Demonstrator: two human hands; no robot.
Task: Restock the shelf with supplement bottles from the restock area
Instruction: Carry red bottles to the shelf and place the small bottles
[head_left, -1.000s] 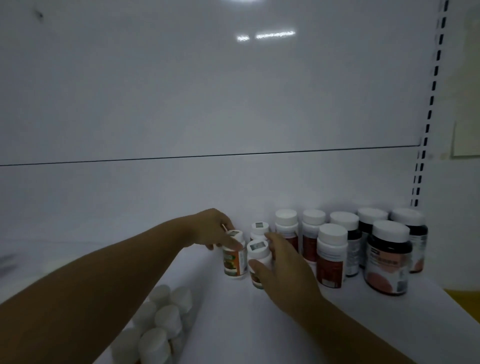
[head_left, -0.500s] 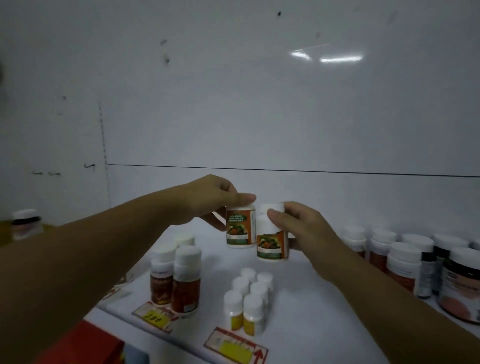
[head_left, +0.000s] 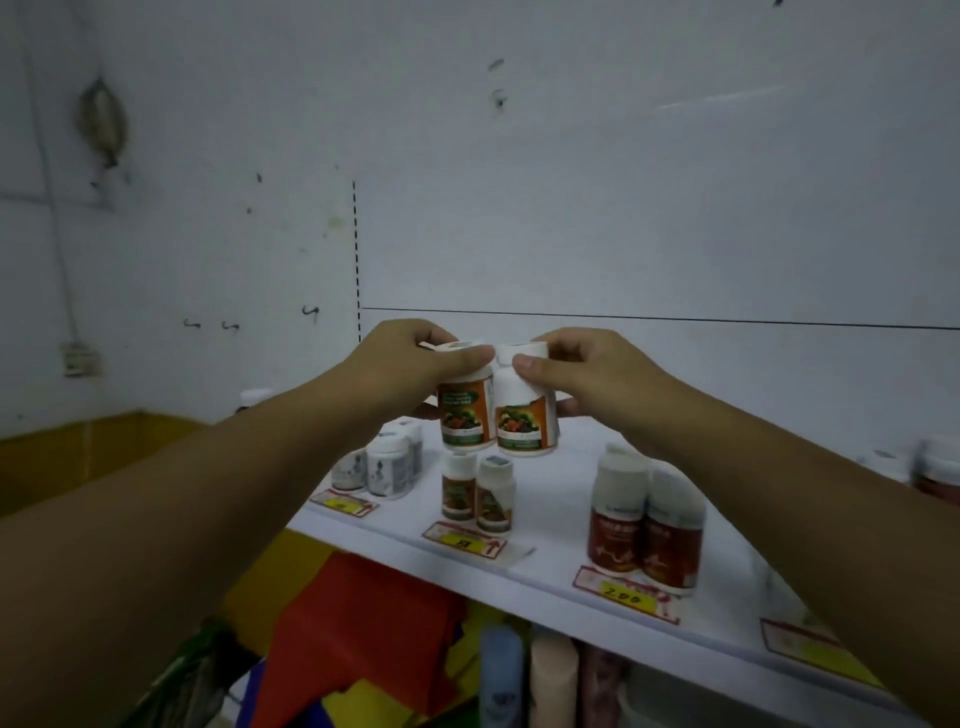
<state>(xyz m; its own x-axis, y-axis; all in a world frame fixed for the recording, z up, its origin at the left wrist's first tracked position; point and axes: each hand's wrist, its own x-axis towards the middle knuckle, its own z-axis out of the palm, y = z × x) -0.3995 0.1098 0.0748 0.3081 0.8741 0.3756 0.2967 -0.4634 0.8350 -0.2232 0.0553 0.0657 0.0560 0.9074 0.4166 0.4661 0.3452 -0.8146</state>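
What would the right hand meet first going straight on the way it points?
The right hand points leftward with its orange-label bottle; first in line is the left hand's matching bottle, seemingly touching it. Depth unclear.

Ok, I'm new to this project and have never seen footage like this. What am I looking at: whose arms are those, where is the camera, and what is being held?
There is no machine here. The arms belong to a person restocking a shop shelf. The camera is worn on their head and looks forward and down, so you see roughly what they see. The left hand grips a small bottle with an orange and green label, and the right hand grips a second bottle of the same kind. The two are held side by side above the white shelf. Just below them stand two matching bottles behind a yellow price tag. Further left are grey-labelled bottles, and to the right are taller red-labelled bottles.
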